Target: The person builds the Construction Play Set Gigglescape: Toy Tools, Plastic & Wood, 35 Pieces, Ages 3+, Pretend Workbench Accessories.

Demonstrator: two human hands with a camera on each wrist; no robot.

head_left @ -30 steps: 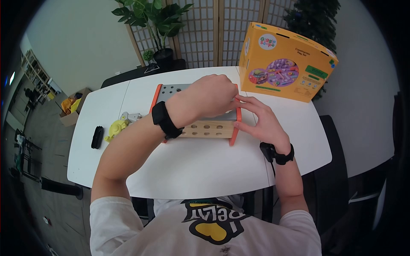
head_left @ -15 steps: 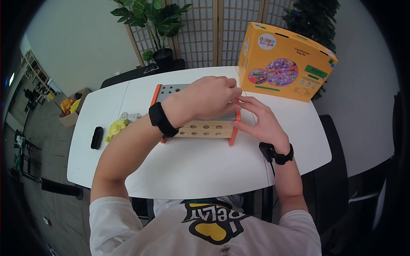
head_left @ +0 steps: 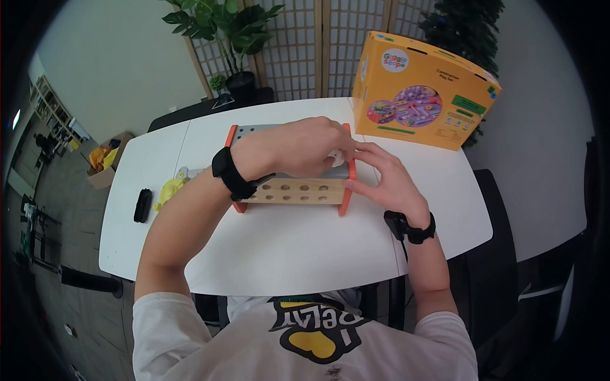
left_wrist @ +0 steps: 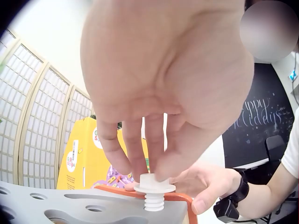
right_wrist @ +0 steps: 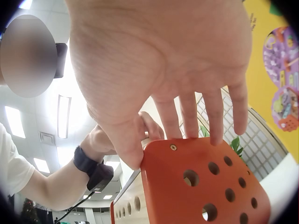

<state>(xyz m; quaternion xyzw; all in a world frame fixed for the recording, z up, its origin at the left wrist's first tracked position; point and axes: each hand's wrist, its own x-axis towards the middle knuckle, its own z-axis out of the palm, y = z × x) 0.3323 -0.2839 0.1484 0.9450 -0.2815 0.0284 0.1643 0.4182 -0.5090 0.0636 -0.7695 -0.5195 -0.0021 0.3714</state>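
Observation:
A toy workbench with a grey top, a wooden front rail (head_left: 298,192) full of holes and orange side panels (right_wrist: 201,182) stands on the table. Over its right end, my left hand (head_left: 305,146) pinches the head of a white plastic bolt (left_wrist: 154,189) between thumb and fingertips. The bolt is upright, its threads showing just above the grey top (left_wrist: 112,207) near the corner. My right hand (head_left: 394,184) steadies the right side panel, its fingers extended along the panel's upper edge and its thumb at the front corner.
A yellow toy part (head_left: 170,192) and a black object (head_left: 143,206) lie on the white table (head_left: 279,254) to the left. A large yellow play-set box (head_left: 432,95) stands at the back right. A potted plant (head_left: 240,82) is behind the table.
My left hand has turned at the wrist over the bench's right end, and the white bolt now shows under its fingers. The right hand keeps its place on the side panel.

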